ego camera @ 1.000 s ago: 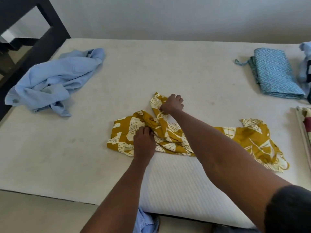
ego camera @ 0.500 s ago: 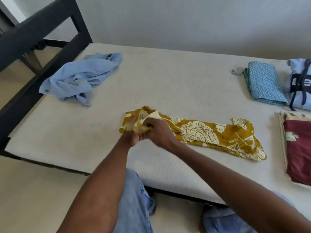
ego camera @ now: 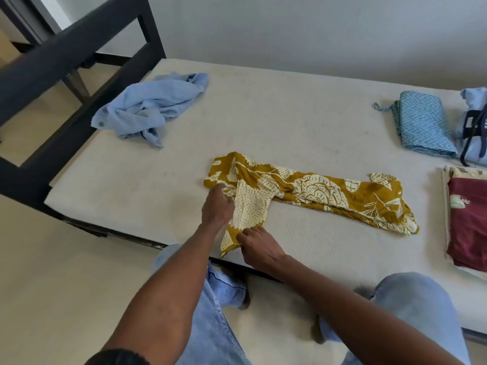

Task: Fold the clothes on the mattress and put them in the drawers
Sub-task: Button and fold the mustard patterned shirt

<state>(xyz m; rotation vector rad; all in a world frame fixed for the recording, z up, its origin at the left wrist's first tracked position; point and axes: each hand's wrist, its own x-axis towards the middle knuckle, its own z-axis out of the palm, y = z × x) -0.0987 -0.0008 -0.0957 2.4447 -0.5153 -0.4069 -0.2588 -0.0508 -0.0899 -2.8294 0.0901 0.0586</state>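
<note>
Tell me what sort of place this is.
Probably a bedroom in a home: a bare mattress on a dark bed frame, with clothes on it, a crumpled blue shirt and folded pieces such as the zigzag cloth.

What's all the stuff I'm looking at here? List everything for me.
mattress: one, off-white, fills the middle.
patterned garment: one, mustard and cream, mattress centre, partly folded.
crumpled shirt: one, light blue, far left of mattress.
zigzag cloth: one, teal, folded, far right.
pale blue garment: one, dark straps, right edge.
maroon cloth: one, folded on a cream piece, near right.
bed frame: one, black, left.
left hand: touches the patterned garment.
right hand: pinches its near end.
</note>
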